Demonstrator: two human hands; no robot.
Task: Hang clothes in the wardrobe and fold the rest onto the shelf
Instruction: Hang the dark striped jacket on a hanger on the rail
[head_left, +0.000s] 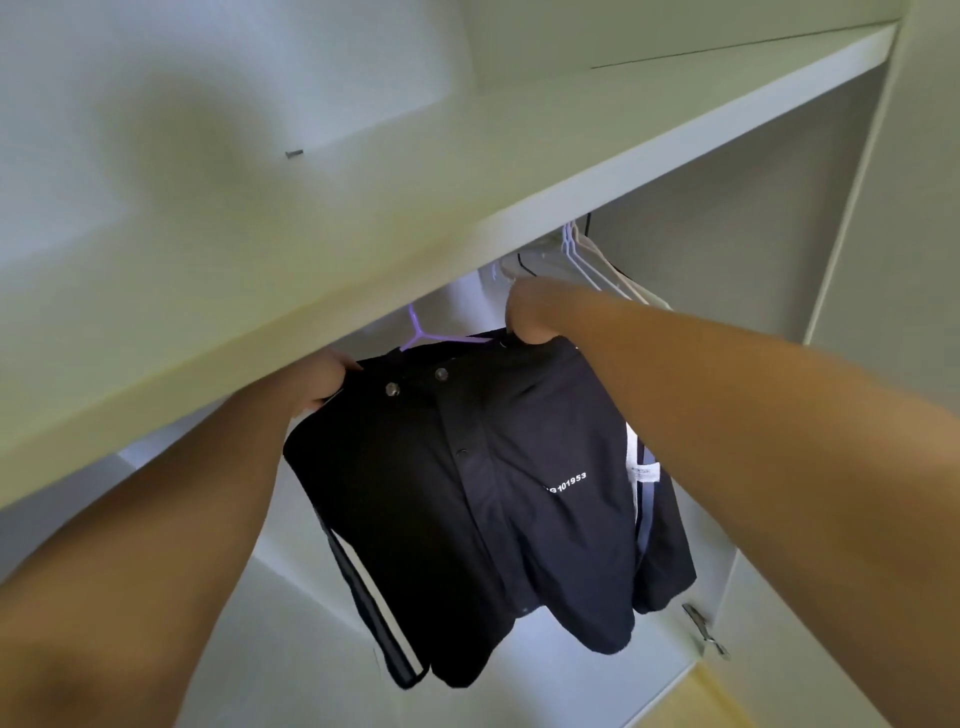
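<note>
Jacket: a dark jacket (467, 493) hangs front-on in the open wardrobe (727, 218), just under the shelf (415, 171) and between your two forearms.
Hanger: a purple hanger (422, 335) shows above the collar. Its neck rises behind the shelf's front edge, so you cannot tell whether the hook sits on anything.
Left hand: your left hand (324, 382) is closed on the jacket's left shoulder, cloth bunched in the curled fingers, right below the shelf edge.
Right hand: your right hand (524, 312) is clamped on the top of the jacket at its right shoulder, fingers curled downward. Whether it also holds the hanger underneath cannot be told.
Hands together: both are raised and set apart, one at each shoulder.
Details: two metal snap buttons (441, 373) sit near the collar, white lettering (569, 480) ending in 101953 marks the chest, and a pale stripe (387, 618) runs down the near left sleeve. A white label (644, 472) peeks out at the right side.
Spare hangers: a cluster of pale bare hangers (587, 260) hangs farther right, just beyond your right hand.
Shelf: a small dark screw (294, 153) lies on its top.
Hinge: a metal hinge (704, 631) is fixed low on the right side panel.
</note>
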